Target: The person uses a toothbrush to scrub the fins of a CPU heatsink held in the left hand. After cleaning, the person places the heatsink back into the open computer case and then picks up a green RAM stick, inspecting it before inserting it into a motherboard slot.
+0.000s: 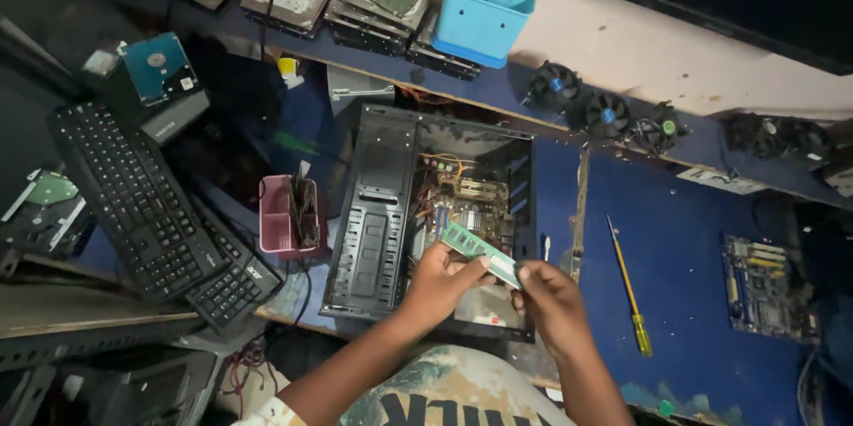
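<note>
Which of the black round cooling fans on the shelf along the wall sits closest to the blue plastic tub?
The leftmost black round cooling fan, the one with a blue hub just right of the blue plastic tub; the other fans sit farther right along the shelf.

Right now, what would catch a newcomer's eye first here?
Both hands, left hand and right hand, hold a green memory stick over the open computer case at centre. A yellow screwdriver lies on the blue table to the right; black keyboards sit left.
</note>
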